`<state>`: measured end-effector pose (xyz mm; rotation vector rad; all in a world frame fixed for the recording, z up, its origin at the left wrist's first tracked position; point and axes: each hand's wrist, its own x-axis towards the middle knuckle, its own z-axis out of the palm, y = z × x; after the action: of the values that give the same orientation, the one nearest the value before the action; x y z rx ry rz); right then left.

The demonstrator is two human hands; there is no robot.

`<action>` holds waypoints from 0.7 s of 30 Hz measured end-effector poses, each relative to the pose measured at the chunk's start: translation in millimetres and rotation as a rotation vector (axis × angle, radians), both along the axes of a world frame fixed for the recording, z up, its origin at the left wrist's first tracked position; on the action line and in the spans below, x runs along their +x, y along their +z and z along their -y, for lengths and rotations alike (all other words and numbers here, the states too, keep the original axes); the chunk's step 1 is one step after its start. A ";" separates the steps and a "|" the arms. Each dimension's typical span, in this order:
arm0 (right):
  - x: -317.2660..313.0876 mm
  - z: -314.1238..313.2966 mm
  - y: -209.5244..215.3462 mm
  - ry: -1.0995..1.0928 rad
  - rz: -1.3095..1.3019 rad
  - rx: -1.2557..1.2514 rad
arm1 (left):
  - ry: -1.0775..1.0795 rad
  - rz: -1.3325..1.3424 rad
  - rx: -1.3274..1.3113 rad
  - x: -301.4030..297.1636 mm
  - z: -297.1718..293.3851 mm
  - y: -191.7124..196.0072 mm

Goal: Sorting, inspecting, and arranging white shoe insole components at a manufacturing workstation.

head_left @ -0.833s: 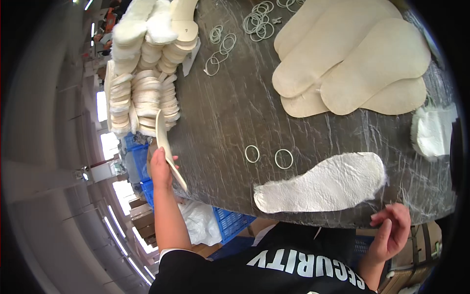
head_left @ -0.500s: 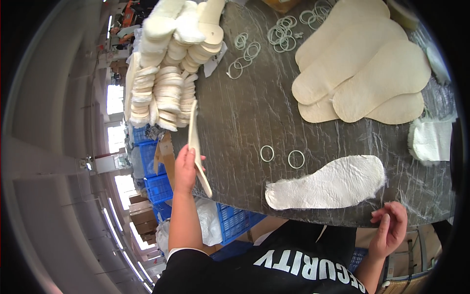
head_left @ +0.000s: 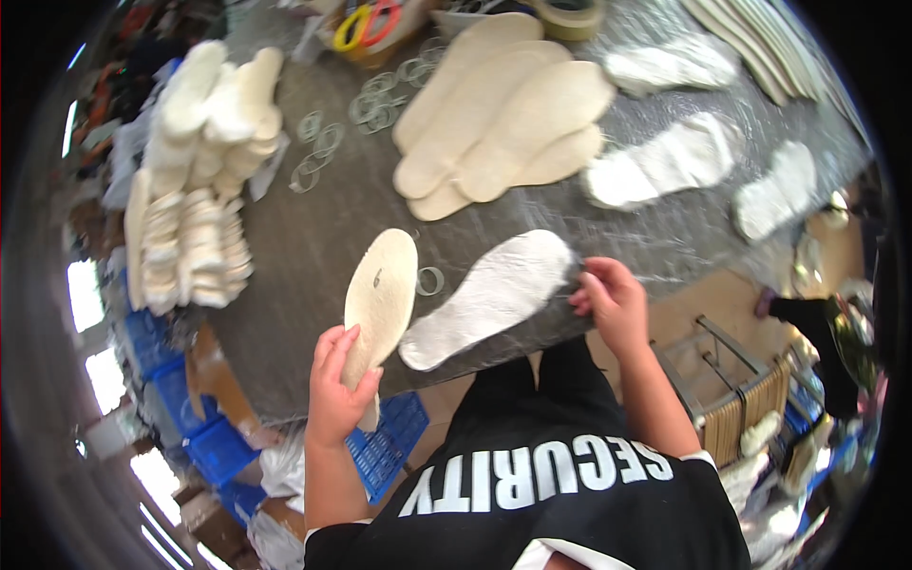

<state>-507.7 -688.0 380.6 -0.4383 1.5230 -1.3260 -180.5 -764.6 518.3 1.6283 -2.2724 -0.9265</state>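
Observation:
My left hand [head_left: 339, 385] is closed around the narrow end of a cream felt insole [head_left: 382, 290], raised over the table's near edge with a small dark mark facing up. To its right is a white insole [head_left: 494, 294] with a wrinkled face and fuzzy edges, slanting from lower left to upper right. My right hand [head_left: 613, 299] is at its wide end, fingers bent and pinched at the rim; the exact contact is hard to see. A pale rubber ring [head_left: 430, 280] lies between the two insoles.
Large cream insoles [head_left: 513, 123] overlap mid-table, with loose rings [head_left: 377, 104] beside them. Stacked fleecy insoles [head_left: 195, 237] stand at left. White insoles [head_left: 665, 161] lie at right. Scissors [head_left: 366, 24] and a tape roll [head_left: 570, 17] are at the back. Blue crates [head_left: 389, 442] stand below the edge.
The view has shifted right. My left hand has turned the cream insole from edge-on to face-up and brought it nearer the white one. My right hand has reached the white insole, which now hides one ring.

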 end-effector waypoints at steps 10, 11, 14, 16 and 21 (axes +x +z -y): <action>-2.4 31.7 17.5 0.151 -0.121 0.185 | -0.283 -0.012 -0.038 -69.0 -7.5 -34.1; -3.6 33.0 16.8 0.163 -0.088 0.166 | -0.305 0.019 0.021 -73.4 -8.1 -37.0; -4.5 33.6 14.6 0.127 -0.082 0.203 | -0.353 0.022 -0.023 -84.5 -8.5 -43.8; -5.8 33.3 13.3 0.147 -0.059 0.199 | -0.386 0.033 -0.020 -90.4 -7.0 -46.4; -10.6 33.0 11.3 0.189 -0.071 0.186 | -0.374 0.071 0.042 -99.4 -3.5 -50.2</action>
<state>-518.3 -721.0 391.9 -0.5011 1.6056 -1.0222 -279.9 -761.1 468.1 1.2903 -2.6802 -1.0124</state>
